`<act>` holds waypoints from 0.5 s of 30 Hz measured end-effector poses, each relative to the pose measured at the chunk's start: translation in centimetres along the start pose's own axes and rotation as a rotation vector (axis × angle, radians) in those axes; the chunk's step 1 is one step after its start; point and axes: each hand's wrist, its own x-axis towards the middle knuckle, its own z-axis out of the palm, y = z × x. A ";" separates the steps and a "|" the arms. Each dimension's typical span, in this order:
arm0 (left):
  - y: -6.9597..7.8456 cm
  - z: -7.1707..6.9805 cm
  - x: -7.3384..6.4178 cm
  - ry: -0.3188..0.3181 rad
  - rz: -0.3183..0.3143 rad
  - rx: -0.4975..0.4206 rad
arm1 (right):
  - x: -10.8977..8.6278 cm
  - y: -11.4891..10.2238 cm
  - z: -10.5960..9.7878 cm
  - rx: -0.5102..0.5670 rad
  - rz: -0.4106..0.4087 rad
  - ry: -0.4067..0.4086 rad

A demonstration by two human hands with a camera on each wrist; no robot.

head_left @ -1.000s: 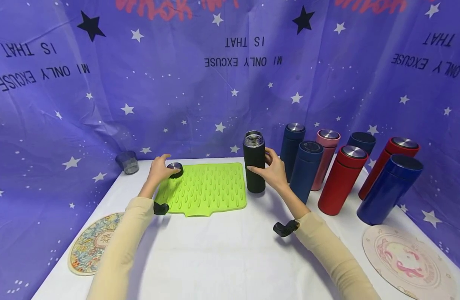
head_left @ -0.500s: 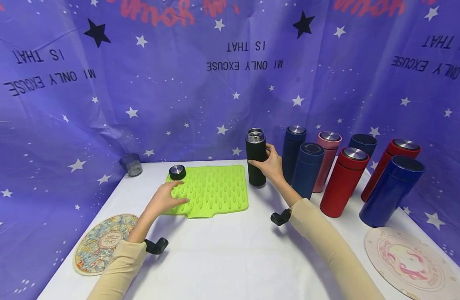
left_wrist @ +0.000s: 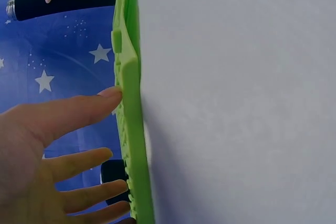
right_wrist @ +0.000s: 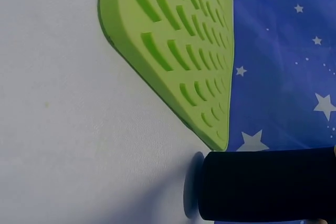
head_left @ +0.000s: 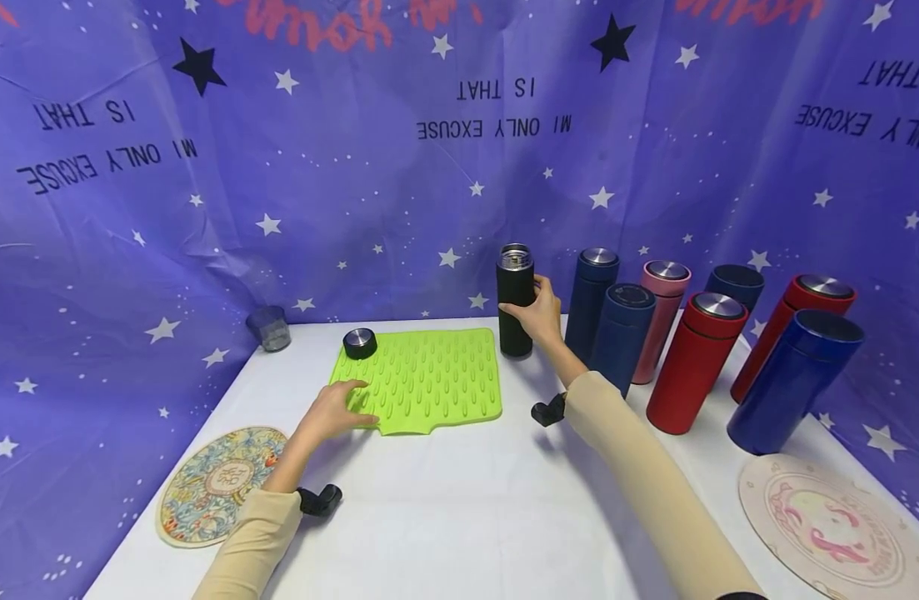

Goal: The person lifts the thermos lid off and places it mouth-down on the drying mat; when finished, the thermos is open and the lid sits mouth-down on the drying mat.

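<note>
My right hand [head_left: 537, 315] grips a black thermos bottle [head_left: 514, 321], upright beside the right edge of a green ridged mat [head_left: 429, 375]. The bottle has no lid, and its steel neck shows. A shadow lies by its base in the right wrist view; whether the base touches the table I cannot tell. Its black lid [head_left: 360, 343], with a steel top, sits on the mat's back left corner. My left hand [head_left: 335, 410] is at the mat's front left, fingers spread around nothing. In the left wrist view its thumb [left_wrist: 79, 114] is close to the mat's edge; contact is unclear.
Several lidded thermos bottles stand at the right, including a red one [head_left: 695, 367], a pink one [head_left: 661, 321] and a glossy blue one [head_left: 792, 383]. A dark clear cup [head_left: 270, 329] is at the back left. Round mats lie left [head_left: 219, 487] and right [head_left: 834, 525].
My left hand has let go of the lid, leaving it on the mat, and drawn back toward the mat's front edge. My right hand has moved the bottle slightly farther back.
</note>
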 end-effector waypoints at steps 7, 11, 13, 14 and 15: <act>-0.5 0.1 0.1 -0.033 -0.013 -0.018 | 0.0 0.3 0.5 0.009 0.016 0.018; -0.5 0.2 0.1 -0.047 -0.022 -0.005 | -0.1 0.7 0.5 0.014 0.042 0.012; -0.4 0.2 0.1 -0.051 -0.027 -0.004 | -0.1 0.8 0.5 0.016 0.045 0.009; -0.4 0.2 0.1 -0.052 -0.027 -0.003 | -0.1 0.8 0.5 0.015 0.043 0.008; -0.3 0.2 0.1 -0.053 -0.028 -0.003 | -0.1 0.8 0.5 0.017 0.040 0.006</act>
